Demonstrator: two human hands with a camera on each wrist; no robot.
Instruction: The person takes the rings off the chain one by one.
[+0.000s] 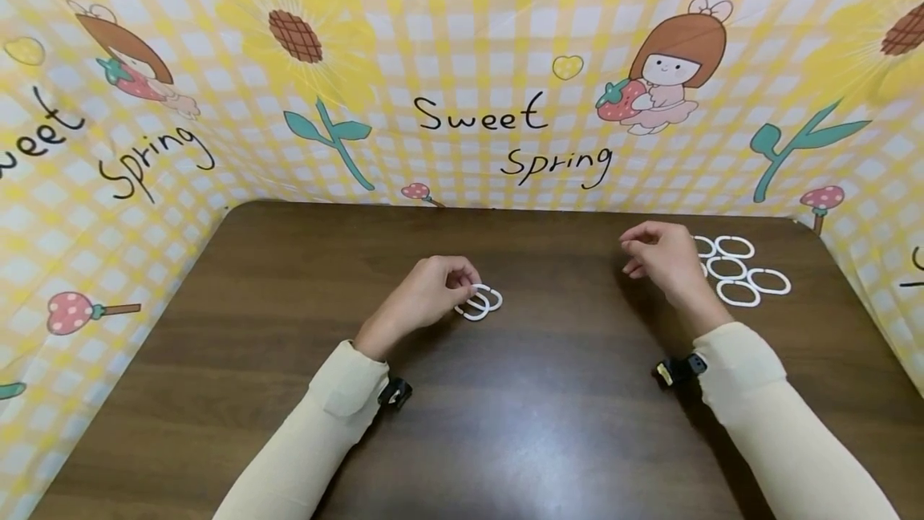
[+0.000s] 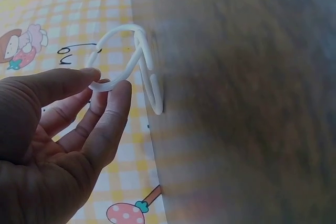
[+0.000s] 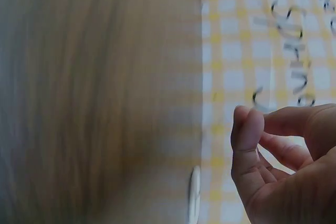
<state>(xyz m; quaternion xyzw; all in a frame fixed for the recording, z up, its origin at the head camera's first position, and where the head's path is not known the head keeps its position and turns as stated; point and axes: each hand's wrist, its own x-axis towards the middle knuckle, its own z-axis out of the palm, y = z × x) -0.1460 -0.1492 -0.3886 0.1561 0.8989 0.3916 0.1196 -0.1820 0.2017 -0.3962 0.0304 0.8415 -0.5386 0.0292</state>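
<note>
My left hand [image 1: 426,287] pinches a white split plastic ring [image 1: 472,315] between thumb and fingertips, left of the table's middle. A second white ring [image 1: 496,298] is looped with it; in the left wrist view this second ring [image 2: 157,103] slopes down to the tabletop. Each ring is an oval with a small gap. Farther right, my right hand [image 1: 664,255] is raised over the table with loosely curled fingers. Thumb and index fingertips [image 3: 249,124] come together with nothing visible between them. This hand is just left of several loose white rings [image 1: 727,267].
The loose rings lie flat in a cluster at the far right of the brown wooden table [image 1: 505,424], some partly hidden behind the right hand. A yellow checked cloth [image 1: 462,46] with printed drawings rises behind the table and along both sides.
</note>
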